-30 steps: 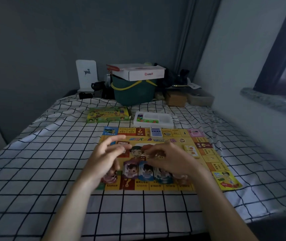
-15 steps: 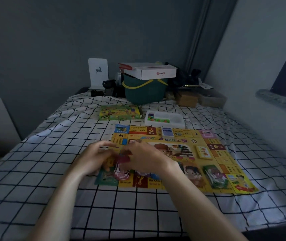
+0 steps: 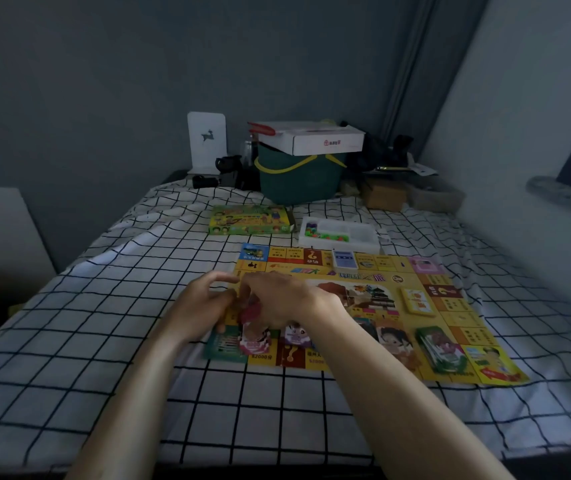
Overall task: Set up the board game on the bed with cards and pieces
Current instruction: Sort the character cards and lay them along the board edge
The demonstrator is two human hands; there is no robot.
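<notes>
Both hands meet over near-left corner of game board (image 3: 363, 306), spread flat on bed (image 3: 69, 341). Left hand (image 3: 201, 306) and right hand (image 3: 277, 299) curl together round pink card stack (image 3: 254, 336); exact pinch hidden. Right of grip: green card deck (image 3: 440, 344), yellow deck (image 3: 415, 301). Beyond grip: blue deck (image 3: 344, 259), piece tray (image 3: 339, 233) not emptied, game box (image 3: 251, 220). Judgement: cards mostly placed, pieces left.

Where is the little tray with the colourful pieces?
The white tray sits on the bed just beyond the game board's far edge, right of the green game box.
</notes>
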